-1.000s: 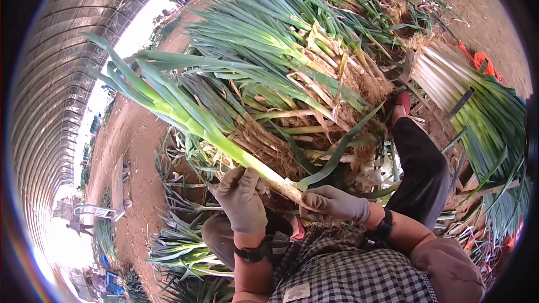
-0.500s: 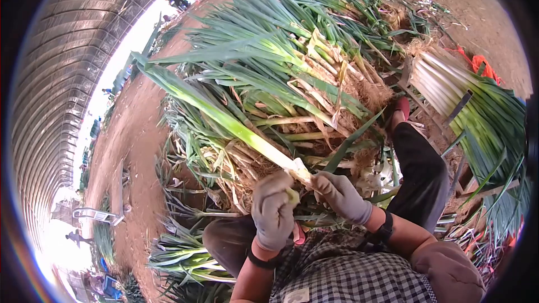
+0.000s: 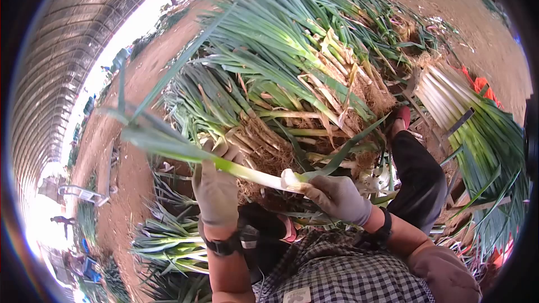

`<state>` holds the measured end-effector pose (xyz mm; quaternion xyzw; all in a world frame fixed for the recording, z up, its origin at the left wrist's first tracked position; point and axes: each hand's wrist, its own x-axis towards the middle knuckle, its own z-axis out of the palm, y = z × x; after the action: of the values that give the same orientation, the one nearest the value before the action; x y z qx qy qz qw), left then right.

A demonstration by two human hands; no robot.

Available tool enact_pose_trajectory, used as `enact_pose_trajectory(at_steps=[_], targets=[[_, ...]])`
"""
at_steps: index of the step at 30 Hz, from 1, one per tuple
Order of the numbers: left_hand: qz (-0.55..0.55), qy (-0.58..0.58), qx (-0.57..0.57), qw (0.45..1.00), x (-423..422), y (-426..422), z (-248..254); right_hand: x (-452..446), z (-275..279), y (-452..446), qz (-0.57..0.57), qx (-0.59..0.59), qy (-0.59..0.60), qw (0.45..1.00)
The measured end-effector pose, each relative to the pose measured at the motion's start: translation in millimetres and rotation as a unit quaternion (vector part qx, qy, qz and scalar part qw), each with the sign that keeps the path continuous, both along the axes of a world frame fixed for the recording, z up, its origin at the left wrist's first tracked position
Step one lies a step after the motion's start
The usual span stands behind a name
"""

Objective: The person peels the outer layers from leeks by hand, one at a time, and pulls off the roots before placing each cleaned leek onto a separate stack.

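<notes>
A long green onion (image 3: 255, 176) lies across in front of me, its green leaves pointing to the left and its white root end to the right. My left hand (image 3: 218, 191), in a pale glove, is closed round the stalk where white turns to green. The gloved fingers of my right hand (image 3: 341, 199) are closed at the root end, next to a loose flap of pale outer skin. Whether they pinch the flap or the stalk itself is hard to see.
Beyond my hands lies a big heap of unpeeled green onions (image 3: 281, 39) with brown roots. Cleaned green onions (image 3: 449, 98) rest on a rack (image 3: 443, 143) at the right. More lie at the lower left (image 3: 174, 241). A hand cart (image 3: 84, 192) stands farther left.
My left hand has moved left and up from near the root end onto the stalk. The green onion has tilted flatter, its leaves swinging lower. A skin flap now stands out near the root end.
</notes>
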<state>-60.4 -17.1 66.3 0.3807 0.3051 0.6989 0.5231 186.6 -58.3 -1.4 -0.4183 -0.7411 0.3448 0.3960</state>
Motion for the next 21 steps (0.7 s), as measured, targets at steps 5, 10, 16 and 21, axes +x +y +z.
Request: enact_pose_trajectory(at_steps=[5, 10, 16, 21], targets=[[0.045, -0.016, 0.019, 0.999, -8.6, -14.0, -8.0, -22.4, 39.8, 21.8, -0.134, 0.221, -0.088, 0.962], [0.057, -0.061, 0.045, 0.995, -26.2, -42.6, -9.6, -50.0, 52.3, 40.8, 0.113, 0.359, -0.185, 0.908], [0.14, -0.057, 0.035, 0.988, -80.7, -81.3, -29.6, -14.8, 37.1, 28.0, 0.225, 0.393, -0.387, 0.803], [0.189, -0.044, 0.02, 0.981, -107.1, -115.2, -51.9, 103.3, -53.7, 40.0, 0.168, 0.043, -0.734, 0.657]])
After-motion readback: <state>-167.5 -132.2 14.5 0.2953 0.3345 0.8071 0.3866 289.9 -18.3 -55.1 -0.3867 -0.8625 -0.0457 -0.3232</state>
